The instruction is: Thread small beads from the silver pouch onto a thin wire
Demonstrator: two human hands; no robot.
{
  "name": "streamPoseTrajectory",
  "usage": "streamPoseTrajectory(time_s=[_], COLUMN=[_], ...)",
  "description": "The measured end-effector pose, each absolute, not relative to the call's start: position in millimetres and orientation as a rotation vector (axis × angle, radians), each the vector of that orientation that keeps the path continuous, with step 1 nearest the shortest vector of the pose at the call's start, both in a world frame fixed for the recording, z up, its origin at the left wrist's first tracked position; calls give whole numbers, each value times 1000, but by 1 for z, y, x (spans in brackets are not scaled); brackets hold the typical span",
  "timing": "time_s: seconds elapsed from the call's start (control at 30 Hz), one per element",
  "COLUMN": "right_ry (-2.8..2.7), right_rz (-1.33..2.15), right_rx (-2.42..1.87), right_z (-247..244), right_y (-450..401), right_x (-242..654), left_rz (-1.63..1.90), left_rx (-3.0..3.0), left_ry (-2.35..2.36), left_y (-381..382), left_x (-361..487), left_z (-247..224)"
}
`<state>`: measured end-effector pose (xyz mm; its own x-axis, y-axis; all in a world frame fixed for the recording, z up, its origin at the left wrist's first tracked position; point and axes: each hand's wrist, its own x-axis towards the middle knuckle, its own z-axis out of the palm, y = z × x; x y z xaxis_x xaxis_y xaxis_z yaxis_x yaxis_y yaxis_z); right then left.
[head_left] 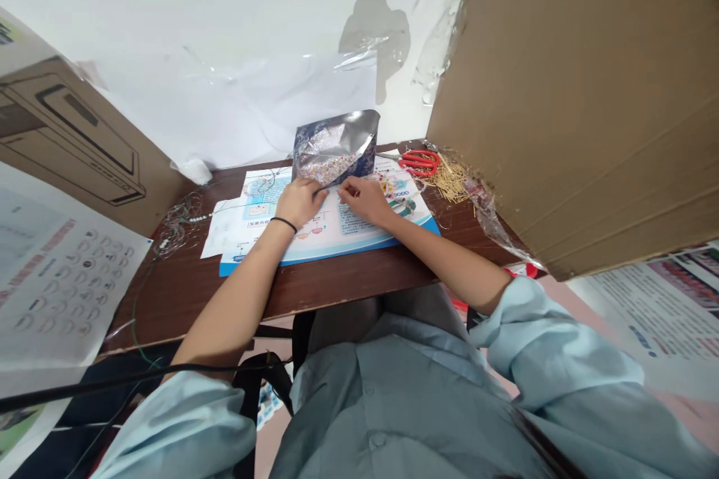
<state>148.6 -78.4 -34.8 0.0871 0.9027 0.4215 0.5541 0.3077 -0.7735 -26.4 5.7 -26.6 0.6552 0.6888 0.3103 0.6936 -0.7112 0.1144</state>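
Both hands rest over a printed sheet [303, 239] on the dark brown table. My left hand [300, 201] lies by the lower left edge of an open silvery bag [337, 146] that holds many small pale and coloured beads. Its fingers are bent together, and what they pinch is too small to name. A short gap to the right, my right hand [362, 199] has its thumb and fingers drawn together near the bag's lower right corner. Anything between those fingertips cannot be made out. Small red and yellow beads [389, 185] lie just beyond it.
Red-handled scissors [419, 162] and a heap of thin golden sticks [450, 179] lie at the right. Tangled clear thread [178, 224] with white beads is at the left. Cardboard boxes stand at the left [84, 142] and right [584, 105], with a white wall behind.
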Motion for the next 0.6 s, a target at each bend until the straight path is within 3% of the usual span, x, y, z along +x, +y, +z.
streamPoseTrajectory(time_s=[0.3,0.6], right_ry=[-1610,-1628], right_rz=[469,483], right_rx=[-1364,-1374], right_z=[-35,-35], right_y=[-79,-79], right_x=[149,149], left_rz=[-356,-583], left_rx=[-2745,-2754], left_ry=[-1227,-1272], left_y=[2,5], left_x=[-22,-26], left_z=[-24,-24])
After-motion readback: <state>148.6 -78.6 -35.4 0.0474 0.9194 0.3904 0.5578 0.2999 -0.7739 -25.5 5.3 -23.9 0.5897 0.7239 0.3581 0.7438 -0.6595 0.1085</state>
